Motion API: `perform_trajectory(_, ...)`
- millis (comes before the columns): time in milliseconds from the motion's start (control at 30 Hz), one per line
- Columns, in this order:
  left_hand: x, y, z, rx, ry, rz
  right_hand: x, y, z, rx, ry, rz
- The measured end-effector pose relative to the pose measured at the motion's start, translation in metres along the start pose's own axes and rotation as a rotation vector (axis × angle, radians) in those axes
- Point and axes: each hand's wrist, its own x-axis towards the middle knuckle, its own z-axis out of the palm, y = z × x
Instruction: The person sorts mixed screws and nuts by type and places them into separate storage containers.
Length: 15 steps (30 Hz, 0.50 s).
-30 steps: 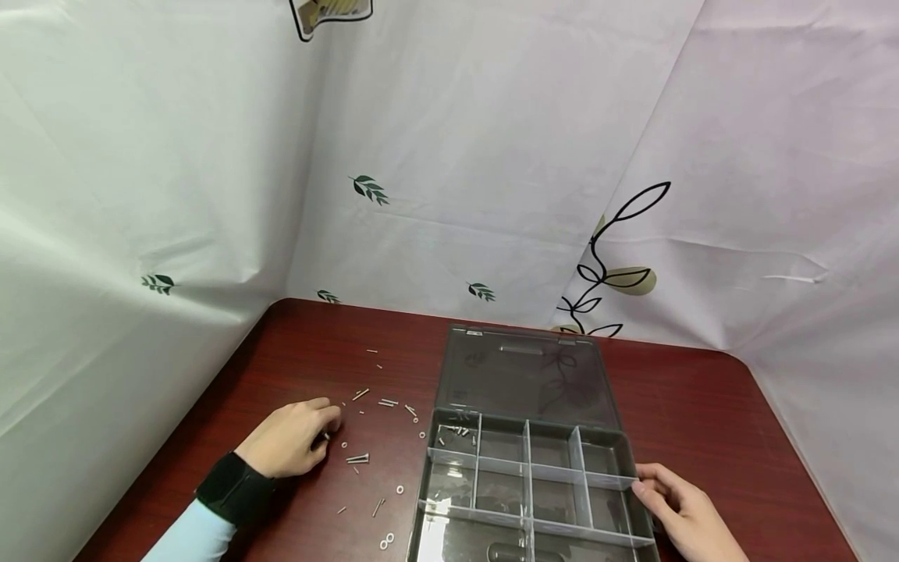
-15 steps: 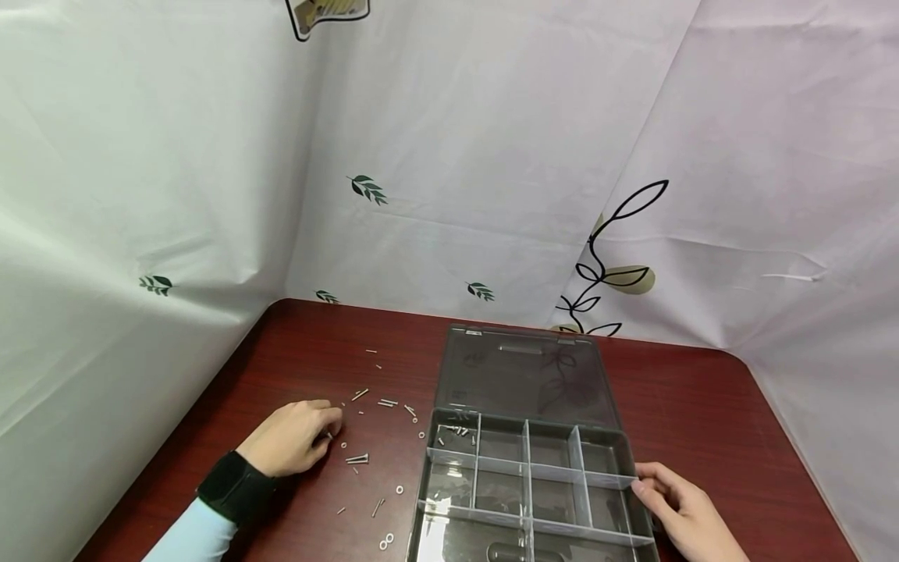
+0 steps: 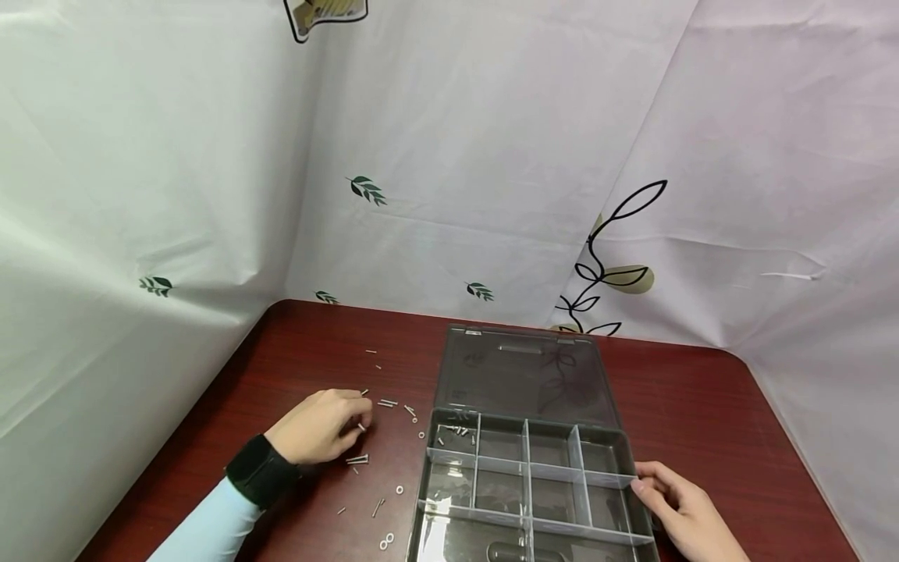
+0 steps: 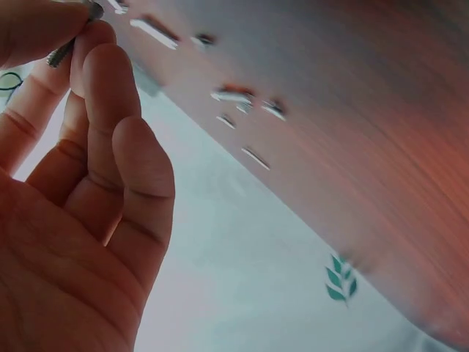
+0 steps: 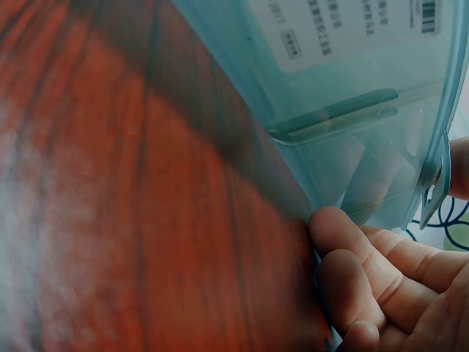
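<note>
Screw (image 4: pixel 60 53) sits pinched in the left hand (image 3: pixel 325 428), which has just shifted rightward over the table (image 3: pixel 702 414), nearer the open box (image 3: pixel 555 472); picking up looks done. The right hand (image 3: pixel 687 511) grips the box's right side, apparently steadying it.

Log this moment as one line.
left grip: pinches screw; right grip: holds box edge; lid: open; loose screws, washers: on table
</note>
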Motion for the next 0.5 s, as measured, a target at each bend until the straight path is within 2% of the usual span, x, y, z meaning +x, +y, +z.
perform_trajectory(267,0.019,0.012,0.001,-0.031,-0.031,0.048,-0.001,0.0,0.002,-0.002,0.029,-0.044)
perform_trajectory(500,0.028,0.02,0.005,-0.086,-0.047,0.07,-0.001,0.0,0.002,0.002,0.021,-0.021)
